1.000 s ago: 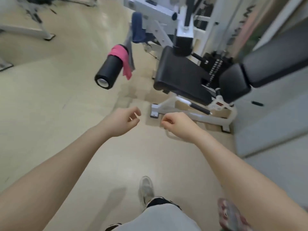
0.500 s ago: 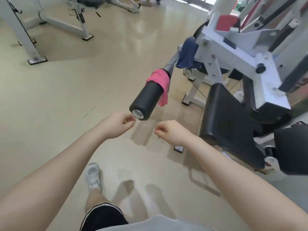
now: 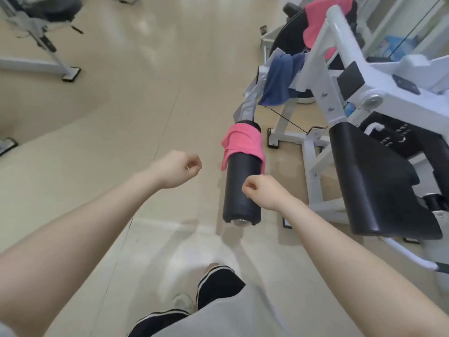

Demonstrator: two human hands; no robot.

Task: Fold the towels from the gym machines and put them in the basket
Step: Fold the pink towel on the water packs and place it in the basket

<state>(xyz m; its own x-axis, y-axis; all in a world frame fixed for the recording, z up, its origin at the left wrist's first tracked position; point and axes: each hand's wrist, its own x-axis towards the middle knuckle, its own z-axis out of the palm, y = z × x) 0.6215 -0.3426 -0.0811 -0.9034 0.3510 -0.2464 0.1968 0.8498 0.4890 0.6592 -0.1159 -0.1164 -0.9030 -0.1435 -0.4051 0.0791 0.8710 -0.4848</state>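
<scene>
Just ahead, a pink towel (image 3: 243, 145) drapes over the far end of a black foam roller (image 3: 239, 190). Both the left hand (image 3: 178, 169) and right hand (image 3: 263, 193) are curled into empty fists, the right in front of the roller. A blue towel (image 3: 279, 80) hangs on the white machine frame (image 3: 340, 52) beyond.

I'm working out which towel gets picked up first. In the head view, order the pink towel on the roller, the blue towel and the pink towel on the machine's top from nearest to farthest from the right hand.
From the right hand:
1. Pink towel on the roller, just ahead.
2. Blue towel, draped on the frame beyond.
3. Pink towel on the machine's top, farthest back.
</scene>
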